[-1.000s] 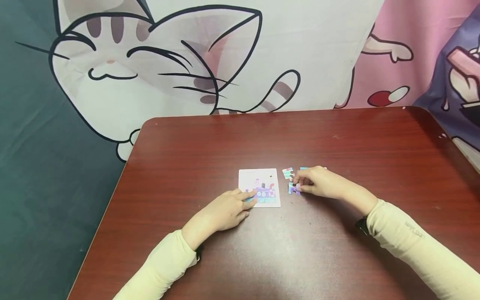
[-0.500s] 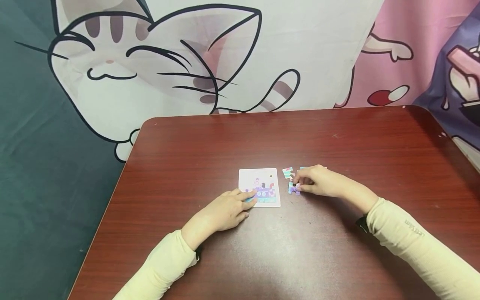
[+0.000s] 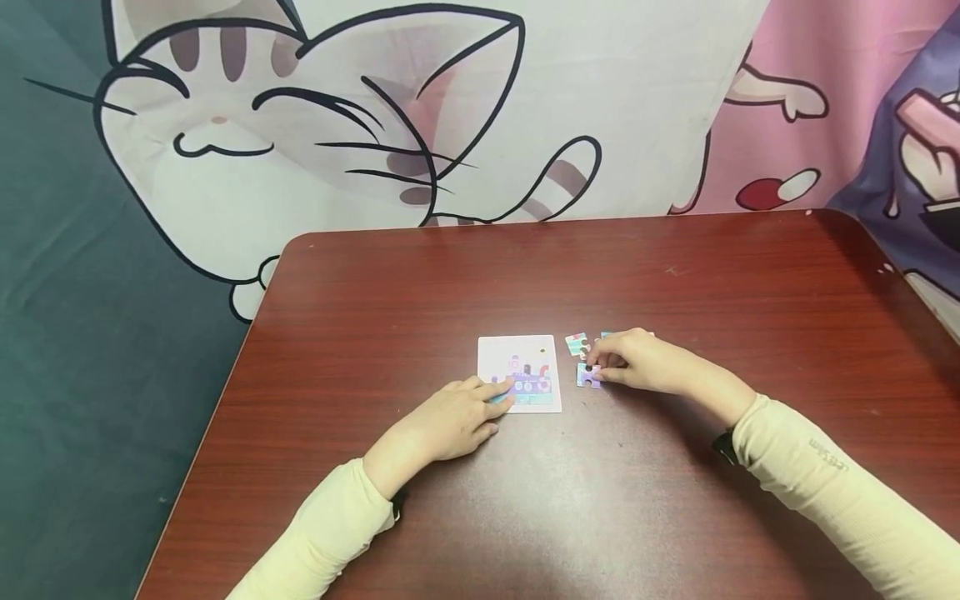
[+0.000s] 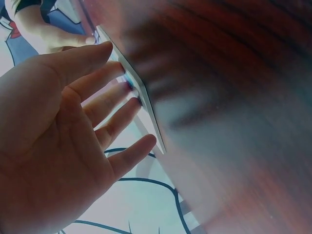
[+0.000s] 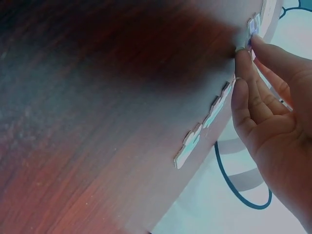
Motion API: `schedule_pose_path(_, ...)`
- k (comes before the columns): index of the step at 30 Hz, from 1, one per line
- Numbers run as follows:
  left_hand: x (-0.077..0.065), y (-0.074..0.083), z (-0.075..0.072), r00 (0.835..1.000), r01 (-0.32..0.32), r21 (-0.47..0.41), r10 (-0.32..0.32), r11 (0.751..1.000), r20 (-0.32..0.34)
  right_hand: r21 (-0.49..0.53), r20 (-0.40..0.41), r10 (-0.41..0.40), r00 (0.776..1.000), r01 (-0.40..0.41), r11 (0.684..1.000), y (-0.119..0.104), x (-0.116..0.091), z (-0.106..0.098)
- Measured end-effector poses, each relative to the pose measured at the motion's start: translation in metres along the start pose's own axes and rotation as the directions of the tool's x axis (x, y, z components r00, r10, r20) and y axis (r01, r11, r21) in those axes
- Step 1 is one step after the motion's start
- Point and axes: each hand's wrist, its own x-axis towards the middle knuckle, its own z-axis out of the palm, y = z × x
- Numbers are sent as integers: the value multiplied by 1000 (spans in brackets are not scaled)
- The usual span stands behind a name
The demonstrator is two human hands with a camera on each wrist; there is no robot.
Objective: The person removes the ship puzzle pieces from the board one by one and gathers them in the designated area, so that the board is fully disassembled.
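A square white picture card (image 3: pixel 517 354) with a purple boat printed on it lies on the table. My left hand (image 3: pixel 453 417) rests its spread fingertips on the card's lower left part; the left wrist view shows these fingers fairly straight at the card (image 4: pixel 155 124). To the right of the card, my right hand (image 3: pixel 641 362) pinches a purple and blue puzzle piece (image 3: pixel 587 377) between thumb and fingers, low at the tabletop. Just above it lies another puzzle piece (image 3: pixel 576 344), and more pieces are partly hidden behind the right hand. In the right wrist view, pale puzzle pieces (image 5: pixel 187 148) lie flat beyond the fingers.
The dark red-brown wooden table (image 3: pixel 420 292) has rounded far corners. Behind it hangs a cloth (image 3: pixel 637 75) printed with a cartoon cat, with pink and purple parts at the right.
Both hands, the card and the puzzle pieces stay practically in place. Only a very slight shift of the head view shows.
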Motion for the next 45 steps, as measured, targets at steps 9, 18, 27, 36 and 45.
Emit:
schedule_pose_path(9, -1, 1, 1, 1000, 9, -5, -9, 1000, 6, 1, 3, -7, 1000, 7, 1000, 1, 0, 0)
schedule_pose_path(18, -2, 0, 2, 1000, 2, 16, -2, 1000, 6, 45, -4, -26, 1000, 26, 999, 1, -1, 3)
schedule_pose_path(27, -2, -1, 2, 1000, 5, 19, -5, 1000, 4, 50, 13, 3, 1000, -4, 999, -1, 0, 1)
schedule_pose_path(36, 0, -3, 3, 1000, 12, 3, -12, 1000, -2, -21, -5, -26, 1000, 26, 999, -4, 2, -3)
schedule_pose_path(45, -2, -6, 2, 1000, -8, -31, 7, 999, -8, 85, -79, -34, 996, 41, 996, -5, 7, 1)
